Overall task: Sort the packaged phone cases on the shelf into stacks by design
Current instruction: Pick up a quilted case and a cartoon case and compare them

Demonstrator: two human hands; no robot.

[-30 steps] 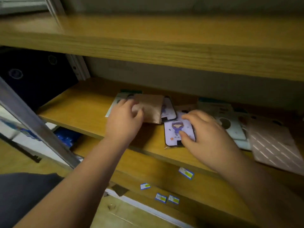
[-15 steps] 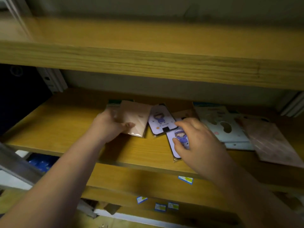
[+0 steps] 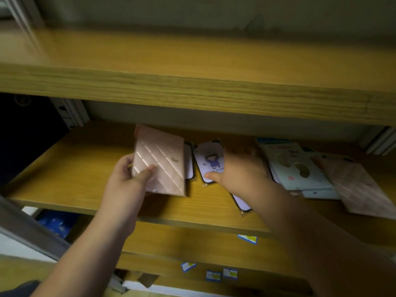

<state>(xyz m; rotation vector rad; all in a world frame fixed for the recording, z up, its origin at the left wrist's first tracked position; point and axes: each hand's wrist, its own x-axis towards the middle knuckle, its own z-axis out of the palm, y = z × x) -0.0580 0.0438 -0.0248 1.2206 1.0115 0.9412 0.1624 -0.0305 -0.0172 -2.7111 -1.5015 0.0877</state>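
Observation:
My left hand (image 3: 128, 179) grips a pink quilted packaged case (image 3: 159, 161) by its left edge, thumb on its face, and holds it tilted above the wooden shelf (image 3: 70, 168). My right hand (image 3: 240, 172) pinches a white case with a purple cartoon girl (image 3: 209, 160), thumb on its lower edge. A second white cartoon case (image 3: 242, 203) lies under my right wrist, partly hidden. Another white case edge (image 3: 188, 161) shows behind the pink one. To the right lie light blue cases with oval cut-outs (image 3: 297, 170) and a pink quilted case (image 3: 362, 189).
An upper wooden shelf board (image 3: 192, 91) overhangs the working shelf and limits headroom. Metal uprights stand at the back left (image 3: 72, 114) and back right (image 3: 379, 142). A lower shelf front carries small blue price labels (image 3: 247, 239). The left part of the working shelf is bare wood.
My left hand has lifted the pink quilted case and turned its patterned face toward me. My right hand has shifted onto the upper cartoon case. The view moved closer.

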